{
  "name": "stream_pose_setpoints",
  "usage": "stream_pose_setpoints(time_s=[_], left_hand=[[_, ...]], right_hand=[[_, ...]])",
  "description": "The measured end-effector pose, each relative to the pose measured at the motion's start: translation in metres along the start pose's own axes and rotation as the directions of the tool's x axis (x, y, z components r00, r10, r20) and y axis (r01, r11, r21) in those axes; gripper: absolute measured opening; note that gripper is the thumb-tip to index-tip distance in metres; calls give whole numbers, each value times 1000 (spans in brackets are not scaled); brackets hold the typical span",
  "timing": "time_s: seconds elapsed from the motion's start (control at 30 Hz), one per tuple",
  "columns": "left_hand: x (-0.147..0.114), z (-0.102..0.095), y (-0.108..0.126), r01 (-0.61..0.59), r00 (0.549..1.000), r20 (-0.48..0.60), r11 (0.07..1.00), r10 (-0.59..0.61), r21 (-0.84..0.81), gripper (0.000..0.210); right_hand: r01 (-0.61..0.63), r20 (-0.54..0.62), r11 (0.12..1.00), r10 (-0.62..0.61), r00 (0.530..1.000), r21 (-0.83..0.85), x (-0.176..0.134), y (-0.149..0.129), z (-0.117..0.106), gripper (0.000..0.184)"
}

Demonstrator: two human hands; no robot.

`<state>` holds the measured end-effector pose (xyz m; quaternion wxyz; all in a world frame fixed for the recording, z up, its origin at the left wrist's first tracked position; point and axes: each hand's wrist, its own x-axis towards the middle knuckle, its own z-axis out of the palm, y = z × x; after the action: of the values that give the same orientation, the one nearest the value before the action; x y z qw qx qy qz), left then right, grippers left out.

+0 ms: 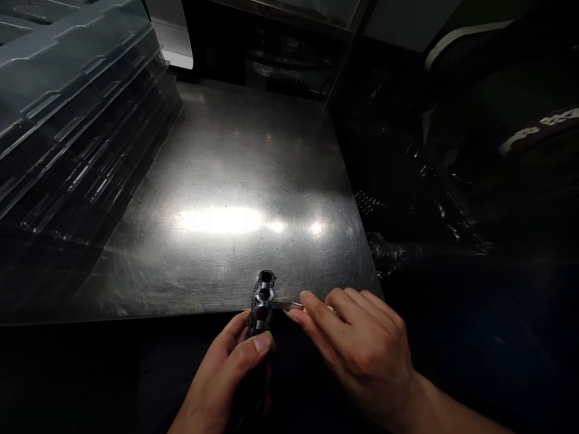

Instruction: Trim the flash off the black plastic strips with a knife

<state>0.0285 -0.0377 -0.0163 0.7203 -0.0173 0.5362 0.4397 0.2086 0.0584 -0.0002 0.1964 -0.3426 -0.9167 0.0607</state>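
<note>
A narrow dark part with a row of round holes and shiny edges (265, 295) stands tilted at the front edge of the metal table. My left hand (226, 367) is closed around its lower end, thumb on the near face. In my right hand (362, 337) is a thin metal-bladed tool (289, 304), pinched between thumb and fingers. The blade's tip meets or nearly meets the right side of the holed part; contact is hard to make out. Most of the tool's handle is hidden by my fingers.
Stacked clear plastic trays (81, 102) lean over the left side of the metal table (217, 163). Dark plastic wrapping (391, 253) lies off the right edge. A dark framed structure (289, 54) stands behind the table, with a white panel (174, 36) beside it.
</note>
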Motion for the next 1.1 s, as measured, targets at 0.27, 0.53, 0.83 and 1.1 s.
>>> stream_pose_setpoints(time_s=[0.27, 0.53, 0.83, 1.1], left_hand=[[-1, 3, 0, -7, 1000, 17, 999, 8, -50, 53], [-2, 0, 3, -22, 999, 30, 999, 22, 23, 38], [-9, 32, 31, -514, 858, -147, 815, 492, -267, 55], [-4, 24, 34, -422, 900, -74, 818, 429, -391, 85]], right_hand=[[-664, 461, 362, 504, 730, 654, 12, -5, 20, 35], [-639, 640, -168, 424, 641, 751, 29, -17, 40, 46], [-549, 555, -126, 351, 755, 826, 7, -35, 26, 64], [-527, 577, -244, 433, 692, 814, 16, -19, 24, 62]])
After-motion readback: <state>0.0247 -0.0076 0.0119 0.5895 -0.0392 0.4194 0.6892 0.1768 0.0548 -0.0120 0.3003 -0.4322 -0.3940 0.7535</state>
